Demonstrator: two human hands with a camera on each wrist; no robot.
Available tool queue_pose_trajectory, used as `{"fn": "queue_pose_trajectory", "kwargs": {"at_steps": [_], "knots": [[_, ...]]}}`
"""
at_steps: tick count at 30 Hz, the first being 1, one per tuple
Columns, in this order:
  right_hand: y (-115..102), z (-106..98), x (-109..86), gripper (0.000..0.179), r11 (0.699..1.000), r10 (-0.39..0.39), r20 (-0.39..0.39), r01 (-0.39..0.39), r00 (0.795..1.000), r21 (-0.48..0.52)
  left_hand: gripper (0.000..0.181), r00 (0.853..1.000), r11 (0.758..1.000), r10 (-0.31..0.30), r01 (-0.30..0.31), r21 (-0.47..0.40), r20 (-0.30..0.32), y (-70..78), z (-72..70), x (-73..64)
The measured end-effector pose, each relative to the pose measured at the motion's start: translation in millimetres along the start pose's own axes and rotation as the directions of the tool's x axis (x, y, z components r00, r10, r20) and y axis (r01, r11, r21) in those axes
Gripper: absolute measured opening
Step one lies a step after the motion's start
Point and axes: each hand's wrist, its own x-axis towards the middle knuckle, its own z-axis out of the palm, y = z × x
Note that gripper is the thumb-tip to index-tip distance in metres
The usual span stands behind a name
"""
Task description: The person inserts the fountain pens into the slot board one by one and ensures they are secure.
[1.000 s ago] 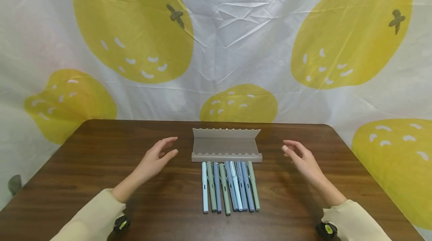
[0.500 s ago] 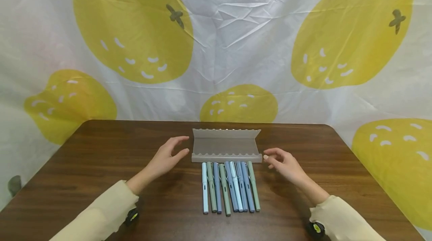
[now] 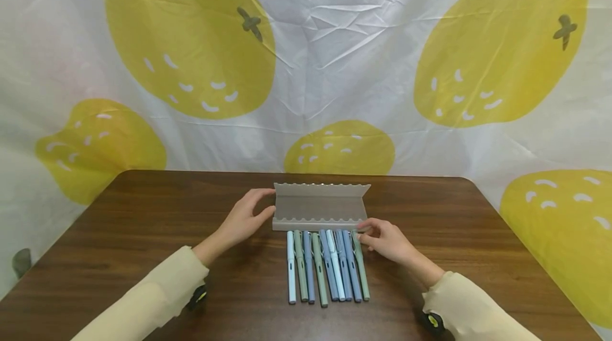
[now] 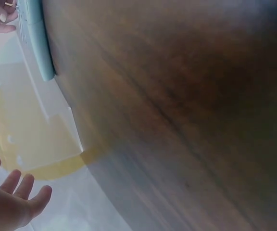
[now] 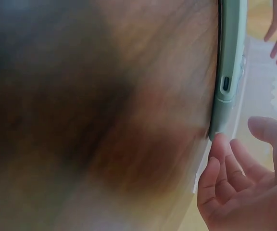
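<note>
A translucent pen tray (image 3: 319,206) with scalloped edges lies spread on the table, its back flap tilted up. In front of it lies a row of several capped pens in pale blue, slate blue and green. My left hand (image 3: 245,219) is at the tray's left end, fingers spread and thumb apart, holding nothing. My right hand (image 3: 388,240) is by the tray's front right corner, at the cap end of the rightmost green pen (image 3: 362,269). In the right wrist view a fingertip meets or nearly meets that green pen (image 5: 231,57); the thumb stays off it.
The brown wooden table (image 3: 229,298) extends to both sides, its far edge just behind the tray. A white curtain (image 3: 334,86) with yellow lemon prints hangs behind. The pens lie close together, some touching.
Both hands have moved inward: the left rightward to the tray's left end, the right leftward to the front right corner and the last green pen. Tray and pens have stayed in place.
</note>
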Motion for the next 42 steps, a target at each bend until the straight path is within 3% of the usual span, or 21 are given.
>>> {"fn": "queue_pose_trajectory", "kwargs": {"at_steps": [11, 21, 27, 33, 42], "knots": [[-1, 2, 1.0, 0.028, 0.986, -0.093, 0.050, 0.099, 0.994, -0.131, 0.037, 0.999, 0.999, 0.007, -0.006, 0.044, -0.035, -3.1, 5.2, 16.4], [1, -5, -1.1, 0.030, 0.969, -0.097, 0.077, 0.112, 0.992, -0.220, 0.033, 0.992, 0.995, -0.045, 0.056, 0.085, -0.122, -5.9, 8.0, 30.4], [2, -9, -1.7, 0.032, 0.954, -0.104, 0.099, 0.128, 0.990, -0.272, 0.031, 0.986, 0.992, -0.121, 0.123, 0.011, -0.115, -7.1, 10.0, 37.2], [-1, -8, -0.2, 0.035, 0.940, -0.039, 0.090, 0.067, 0.995, -0.336, 0.027, 0.970, 0.970, -0.230, 0.221, -0.104, -0.081, -6.8, 12.6, 44.0], [-4, -1, -0.3, 0.037, 0.906, -0.002, 0.052, 0.024, 0.999, -0.422, 0.024, 0.951, 0.954, -0.293, 0.284, -0.097, -0.096, -13.3, 17.2, 49.3]]}}
